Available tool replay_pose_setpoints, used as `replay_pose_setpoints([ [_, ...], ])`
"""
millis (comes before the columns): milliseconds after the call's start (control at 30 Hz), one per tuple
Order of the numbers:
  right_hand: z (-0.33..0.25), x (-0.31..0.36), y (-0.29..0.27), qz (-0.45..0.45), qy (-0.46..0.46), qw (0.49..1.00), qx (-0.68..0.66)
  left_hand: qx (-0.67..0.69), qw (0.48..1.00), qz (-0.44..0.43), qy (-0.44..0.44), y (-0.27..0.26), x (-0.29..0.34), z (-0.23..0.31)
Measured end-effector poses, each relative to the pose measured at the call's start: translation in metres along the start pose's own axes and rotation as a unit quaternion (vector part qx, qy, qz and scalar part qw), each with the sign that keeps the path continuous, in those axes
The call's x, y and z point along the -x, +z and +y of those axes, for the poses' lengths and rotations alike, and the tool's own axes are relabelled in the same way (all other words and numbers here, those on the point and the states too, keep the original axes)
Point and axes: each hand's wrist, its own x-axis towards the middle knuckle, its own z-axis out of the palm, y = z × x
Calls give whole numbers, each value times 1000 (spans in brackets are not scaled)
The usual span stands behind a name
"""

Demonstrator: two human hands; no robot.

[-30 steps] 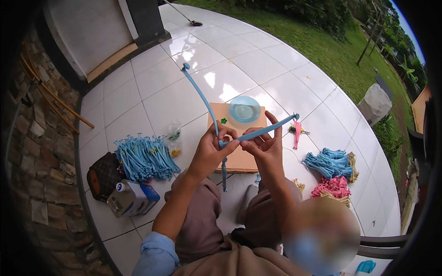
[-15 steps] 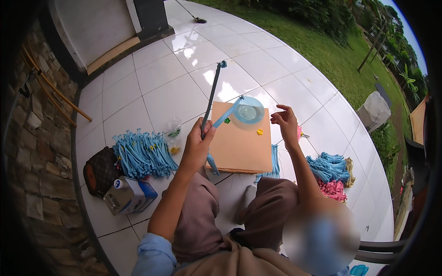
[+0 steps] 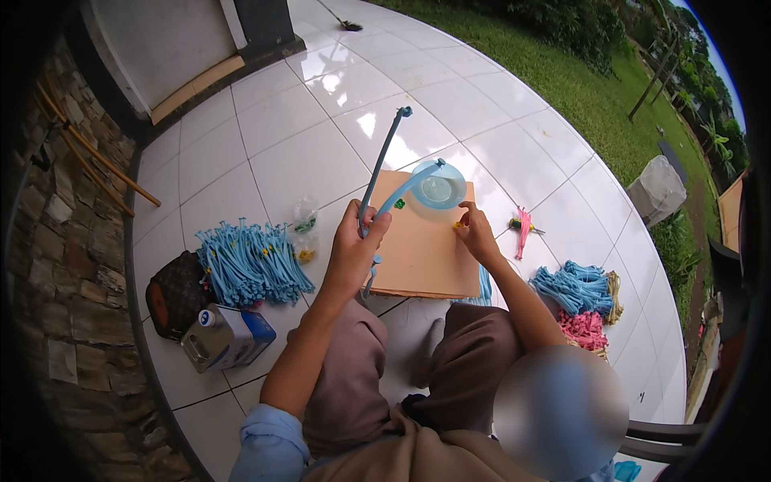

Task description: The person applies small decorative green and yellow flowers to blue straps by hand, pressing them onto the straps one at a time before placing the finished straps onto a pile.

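Observation:
My left hand (image 3: 353, 245) is closed around long, soft blue strips (image 3: 381, 157) with knobbed ends. Two of them rise above my fist, spread apart, and a short blue end hangs below it. Over the right part of a tan cardboard sheet (image 3: 414, 257), my right hand (image 3: 479, 234) pinches a small yellow piece (image 3: 458, 226); the fingertips partly hide it. Just beyond that hand, a clear blue bowl (image 3: 458, 178) rests on the sheet's far edge. Left of the bowl lies a small green piece (image 3: 400, 204).
A pile of blue strips (image 3: 253, 265), a clear bag (image 3: 305, 221), a brown bag (image 3: 178, 299) and a metal can (image 3: 229, 337) stand at left. To the right lie pink strips by scissors (image 3: 524, 229), blue bundles (image 3: 572, 287) and a pink bundle (image 3: 585, 329).
My right hand has come down and left onto the sheet, closing its fingers on the yellow piece. My left hand has shifted slightly right with the blue strips.

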Motion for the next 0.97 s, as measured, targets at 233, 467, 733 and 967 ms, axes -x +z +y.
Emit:
replay_pose_setpoints([
  [233,-124,12,-65,81,-74,975,-194,-65,998,4,11,9,7,1],
  [467,-179,52,-83,130,-241,950,-152,-103,993,-48,36,24,13,5],
  [733,-182,50,-89,131,-306,940,-74,-46,998,-44,-12,27,11,9],
  [967,-174,54,-86,192,-280,940,-35,22,998,-46,28,31,14,8],
])
